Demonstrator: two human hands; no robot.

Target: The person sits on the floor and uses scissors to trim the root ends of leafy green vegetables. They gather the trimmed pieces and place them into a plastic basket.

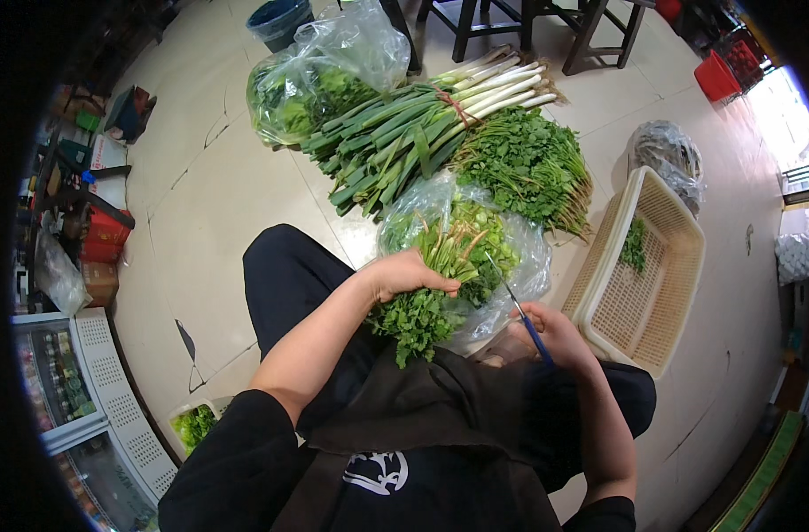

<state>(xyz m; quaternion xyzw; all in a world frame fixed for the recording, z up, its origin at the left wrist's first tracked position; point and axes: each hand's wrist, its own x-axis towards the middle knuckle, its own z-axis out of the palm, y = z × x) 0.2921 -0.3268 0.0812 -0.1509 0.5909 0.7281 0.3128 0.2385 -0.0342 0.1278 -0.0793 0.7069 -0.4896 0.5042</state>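
My left hand (414, 274) is closed around a bunch of coriander (421, 319). Its leaves hang towards my lap and its stems and pale roots point away from me. In my right hand (556, 332) is a blue-handled knife (529, 327), its thin blade angled up towards the root ends. Below the bunch, an open clear plastic bag (529, 276) on the floor contains cut green stems and leaves. Just beyond lies a heap of coriander (527, 166) with roots to the right. Next to it rests a big bundle of leeks or large scallions (404, 136), tied with a red band.
On the right stand stacked cream plastic baskets (643, 319) with a few coriander leaves (635, 245) inside. Behind them sits a plastic bag (667, 159). A bag of leafy greens (304, 100), a dark bucket (279, 23) and wooden stools (487, 28) are ahead. A glass-door cooler (105, 372) stands left.
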